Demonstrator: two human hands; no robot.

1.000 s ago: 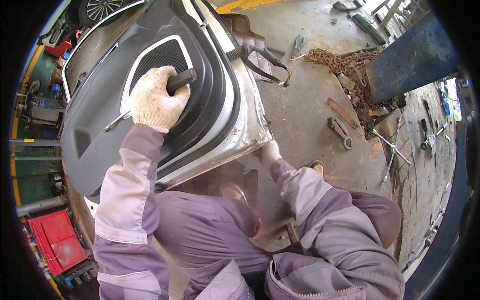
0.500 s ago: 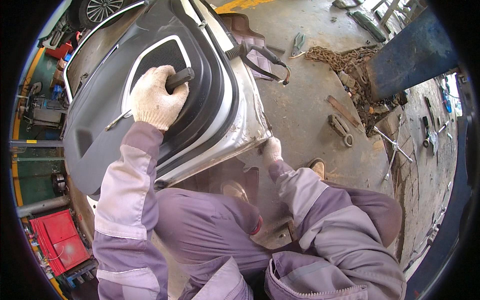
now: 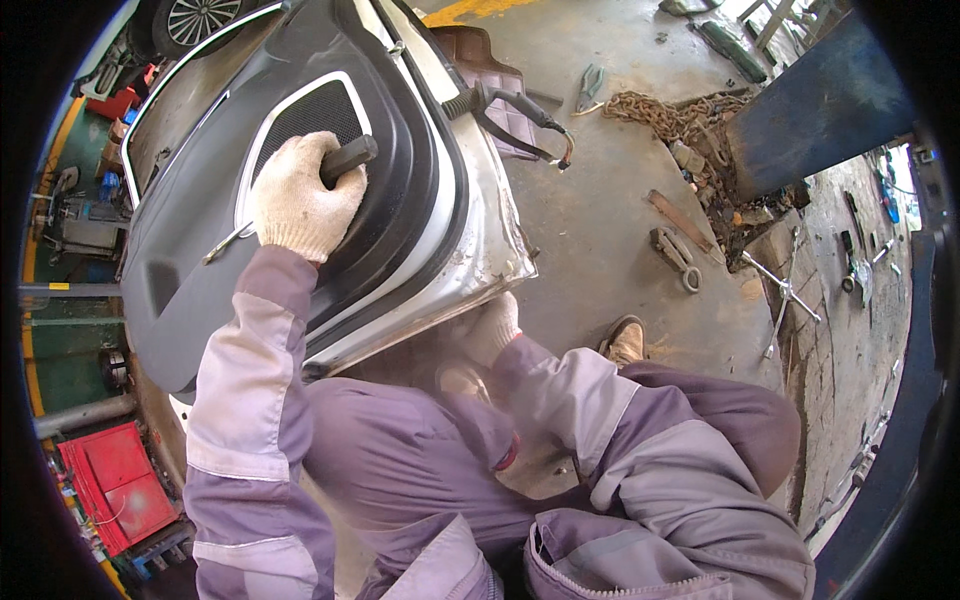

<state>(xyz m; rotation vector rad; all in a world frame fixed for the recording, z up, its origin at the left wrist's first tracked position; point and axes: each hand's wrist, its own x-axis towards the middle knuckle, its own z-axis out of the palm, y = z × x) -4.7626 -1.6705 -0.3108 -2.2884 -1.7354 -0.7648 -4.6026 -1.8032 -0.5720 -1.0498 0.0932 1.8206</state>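
Note:
A car door panel (image 3: pixel 395 250), white at its edge with black inner trim, lies tilted in front of me. My left hand (image 3: pixel 308 195), in a cream knit glove, is closed around a thick dark bar-shaped handle (image 3: pixel 352 157) over the mesh speaker grille (image 3: pixel 313 122). Beside that hand a thin pale metal rod (image 3: pixel 228 243) points toward the trim; I cannot tell whether it belongs to the handle. My right hand (image 3: pixel 495 325), gloved and slightly blurred, is at the door's near lower edge, close to its corner; its fingers are hidden there.
A wiring harness (image 3: pixel 520 115) sticks out from the door's edge. On the floor to the right lie pliers (image 3: pixel 590 87), a rusty chain (image 3: pixel 650 108), a metal clamp (image 3: pixel 677 260) and a cross wrench (image 3: pixel 785 290). A blue post (image 3: pixel 820 110) stands beyond; a red toolbox (image 3: pixel 118 488) is at left.
My right hand has moved left from the door's corner along its lower edge. The door and my left hand, still gripping the dark handle, appear slightly farther left.

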